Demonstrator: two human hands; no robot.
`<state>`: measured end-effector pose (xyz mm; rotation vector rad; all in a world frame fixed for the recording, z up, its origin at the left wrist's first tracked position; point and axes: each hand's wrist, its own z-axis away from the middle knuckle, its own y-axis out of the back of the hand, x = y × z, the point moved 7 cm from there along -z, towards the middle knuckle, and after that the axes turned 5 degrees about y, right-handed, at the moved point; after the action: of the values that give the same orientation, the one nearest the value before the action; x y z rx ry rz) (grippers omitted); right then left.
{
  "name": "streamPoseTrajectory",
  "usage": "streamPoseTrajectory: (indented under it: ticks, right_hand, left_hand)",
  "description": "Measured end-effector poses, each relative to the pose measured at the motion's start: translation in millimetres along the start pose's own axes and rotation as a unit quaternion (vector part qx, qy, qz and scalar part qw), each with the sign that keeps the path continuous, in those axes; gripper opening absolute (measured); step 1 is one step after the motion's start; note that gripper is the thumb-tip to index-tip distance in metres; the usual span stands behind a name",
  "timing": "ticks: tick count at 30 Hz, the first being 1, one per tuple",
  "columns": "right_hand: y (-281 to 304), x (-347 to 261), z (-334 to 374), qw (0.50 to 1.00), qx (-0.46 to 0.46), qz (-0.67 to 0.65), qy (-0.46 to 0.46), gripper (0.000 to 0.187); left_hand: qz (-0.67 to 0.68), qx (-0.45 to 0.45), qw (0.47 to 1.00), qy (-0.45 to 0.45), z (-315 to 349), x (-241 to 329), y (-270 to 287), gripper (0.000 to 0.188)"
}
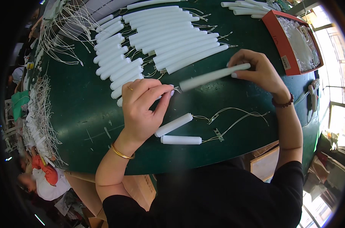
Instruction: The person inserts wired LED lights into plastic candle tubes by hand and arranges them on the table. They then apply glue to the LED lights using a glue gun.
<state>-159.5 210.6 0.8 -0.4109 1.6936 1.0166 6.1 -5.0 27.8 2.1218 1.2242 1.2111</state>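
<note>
Over the middle of the green table, a long white tapered tube (214, 77) hangs level, slightly blurred. My right hand (256, 68) is closed on its narrow right end, thumb below and fingers above. At the wide left end, my left hand (144, 100) pinches short thin wires (177, 89) between thumb and forefinger. Just below lie two short white cylinders (175, 125), one tilted and one level, with thin pale wires (239, 116) running right from them. A small metallic clip-like piece (218, 135) sits on the lower wire.
Rows of long white tubes (176, 36) and short white cylinders (115, 60) with wires fill the far side. A red box (269, 24) of clear plastic parts stands far right. Loose wire bundles (66, 30) lie far left. The green table (81, 133) has a curved near edge.
</note>
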Motion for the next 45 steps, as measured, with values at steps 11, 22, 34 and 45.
streamPoseTrajectory:
  ticks: [11,22,34,45]
  right_hand:
    - [11,18,23,0.975,-0.085,0.048,-0.2,0.023]
    - [5,6,17,0.99,-0.093,0.088,-0.055,0.031]
    - [-4,0,19,0.973,-0.156,0.118,-0.121,0.032]
    - [-4,-5,14,0.987,-0.08,0.135,-0.033,0.029]
  left_hand:
    - [-0.049,-0.105,0.993,-0.034,4,11,-11,0.014]
    - [-0.06,-0.065,0.995,-0.036,7,10,-14,0.017]
    - [-0.051,-0.044,0.997,-0.023,7,9,-13,0.016]
    - [-0.059,-0.048,0.997,0.0,8,3,-15,0.015]
